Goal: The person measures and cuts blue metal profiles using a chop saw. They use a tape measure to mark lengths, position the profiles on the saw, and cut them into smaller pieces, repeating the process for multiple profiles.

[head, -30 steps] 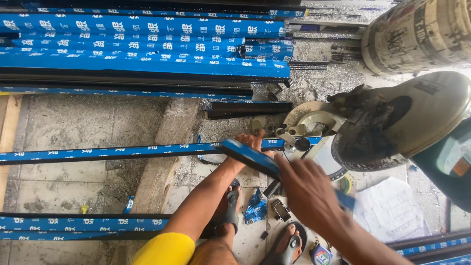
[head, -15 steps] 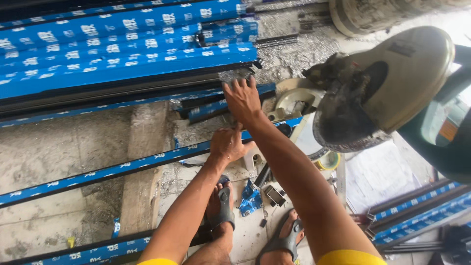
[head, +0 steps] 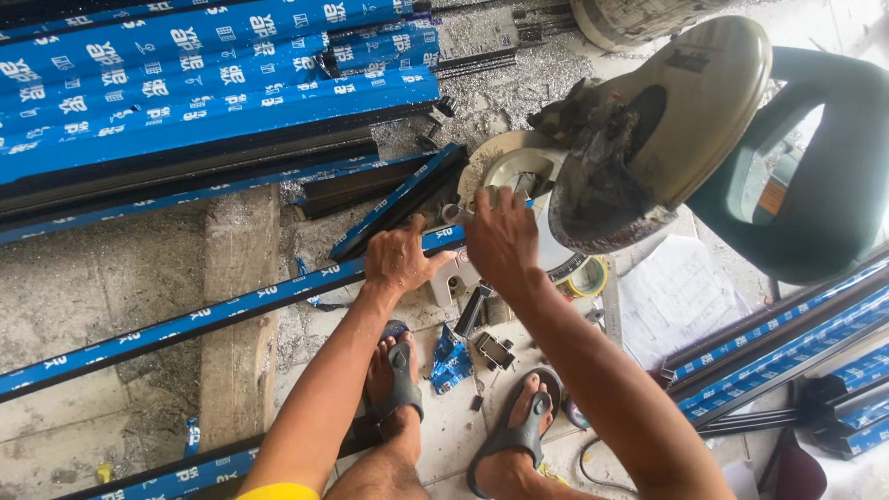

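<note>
A long aluminium profile wrapped in blue film (head: 213,313) lies across the floor and runs onto the base of a chop saw (head: 685,120). My left hand (head: 400,260) presses down on that profile beside the saw base. Just right of it, my right hand (head: 501,237) rests at the saw's round table (head: 511,165), fingers curled at the clamp area below the raised blade guard; what it grips is hidden. A short blue-wrapped offcut (head: 394,202) lies angled just behind my left hand.
A stack of blue-wrapped profiles (head: 204,83) fills the upper left. More profiles (head: 787,343) lean at the right. Papers (head: 681,301), a tape roll (head: 590,277) and small metal offcuts (head: 494,349) lie near my sandalled feet (head: 519,428). A wooden plank (head: 239,306) crosses under the long profile.
My right hand pulled back from the far stack to the saw table. My left hand has stayed on the long profile. The view shifted slightly.
</note>
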